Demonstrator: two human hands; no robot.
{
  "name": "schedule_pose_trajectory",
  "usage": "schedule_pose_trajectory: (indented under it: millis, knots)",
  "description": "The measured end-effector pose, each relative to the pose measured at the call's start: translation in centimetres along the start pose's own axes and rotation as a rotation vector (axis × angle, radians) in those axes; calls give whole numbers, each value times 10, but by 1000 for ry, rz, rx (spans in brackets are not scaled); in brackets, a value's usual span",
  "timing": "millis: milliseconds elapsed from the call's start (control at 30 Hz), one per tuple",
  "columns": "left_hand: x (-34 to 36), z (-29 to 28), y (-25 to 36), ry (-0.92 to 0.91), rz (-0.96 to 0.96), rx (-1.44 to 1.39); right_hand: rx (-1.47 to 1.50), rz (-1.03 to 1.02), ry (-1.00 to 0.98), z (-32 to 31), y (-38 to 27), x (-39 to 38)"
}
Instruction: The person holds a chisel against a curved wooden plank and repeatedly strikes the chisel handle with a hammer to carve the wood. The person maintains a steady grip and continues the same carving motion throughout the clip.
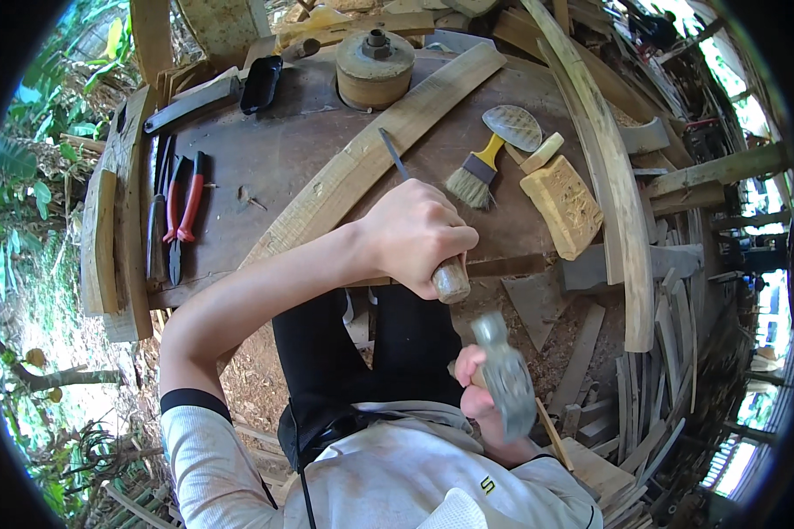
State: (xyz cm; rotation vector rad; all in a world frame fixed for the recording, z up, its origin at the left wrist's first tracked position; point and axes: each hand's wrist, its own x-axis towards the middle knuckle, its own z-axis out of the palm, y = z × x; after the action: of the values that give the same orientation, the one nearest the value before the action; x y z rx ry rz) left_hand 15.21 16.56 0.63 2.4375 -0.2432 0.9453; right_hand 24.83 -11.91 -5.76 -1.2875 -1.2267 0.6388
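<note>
My left hand (417,227) is wrapped round a wooden-handled chisel (451,282), the butt of its handle pointing back toward me. The thin metal blade reaches away from the fist, its tip over or on a long wooden plank (326,181) that lies slantwise across the brown worktable (265,150). Low on the right, near my body, my right hand (473,381) grips a hammer (506,379). Its grey metal head is smeared by motion and stands apart from the chisel's butt. Most of the hammer's handle is hidden.
Red-handled pliers (185,207) lie at the table's left. A paintbrush (476,172), a wooden block (563,207) and an oval textured piece (513,128) are on the right. At the back stand a round wooden block with a bolt (375,70) and a black tray (261,85).
</note>
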Motion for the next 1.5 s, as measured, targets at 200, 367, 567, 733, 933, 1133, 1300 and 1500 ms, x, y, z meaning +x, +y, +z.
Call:
schedule_pose_trajectory:
  millis: [200, 367, 567, 733, 933, 1133, 1300, 1500]
  knots:
    - [-4, 1, -6, -6, -14, 25, -15, 27, -34, 5, 10, -7]
    - [-5, -1, -15, 24, -17, 48, 21, 102, 16, 11, 17, -7]
    - [-11, 0, -14, 113, 109, 79, 369, -106, 108, 17, 28, -10]
    - [-8, 9, 4, 89, 178, 50, 417, -136, 124, 16, 22, -2]
    - [-21, 12, -11, 48, 54, 103, 230, -112, 49, 4, 24, -12]
    - [-26, 8, -30, 34, -70, 358, 66, -54, -19, -3, 27, -22]
    - [-26, -3, -38, -37, -178, 440, 129, -18, -26, 3, 19, -14]
    - [-10, 13, -23, -45, -31, 308, 32, 51, -38, 1, -7, 2]
